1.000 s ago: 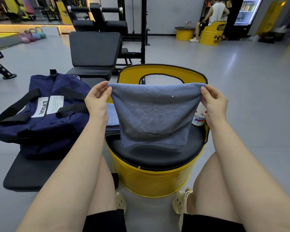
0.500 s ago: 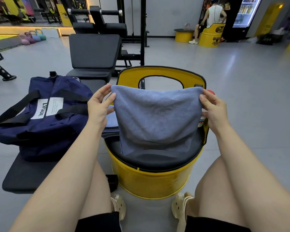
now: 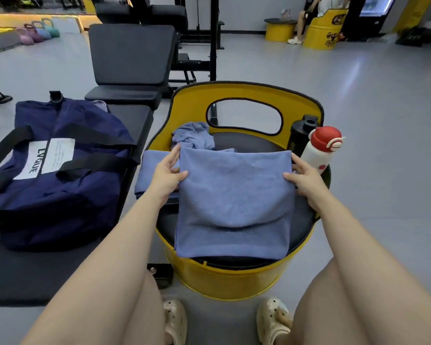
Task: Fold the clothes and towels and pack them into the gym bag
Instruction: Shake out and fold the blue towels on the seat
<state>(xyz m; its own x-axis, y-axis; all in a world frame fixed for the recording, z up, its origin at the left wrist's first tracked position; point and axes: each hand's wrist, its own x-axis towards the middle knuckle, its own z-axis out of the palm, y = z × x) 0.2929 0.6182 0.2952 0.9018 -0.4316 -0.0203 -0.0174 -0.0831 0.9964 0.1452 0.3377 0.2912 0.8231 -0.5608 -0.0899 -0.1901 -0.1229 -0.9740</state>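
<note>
Blue towel (image 3: 234,202) lies half-folded on the black seat of the yellow barrel chair (image 3: 234,282), top flap doubled over. Left hand (image 3: 166,176) and right hand (image 3: 305,180) each pinch a far corner, thumb on top. Looks soft, light, floppy, non-slip terry; best held by corners or folded edge. Navy gym bag (image 3: 57,170) sits on the bench to the left

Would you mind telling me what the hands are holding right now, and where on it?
Both hands, left and right, pinch the blue towel at its two upper side edges.
</note>
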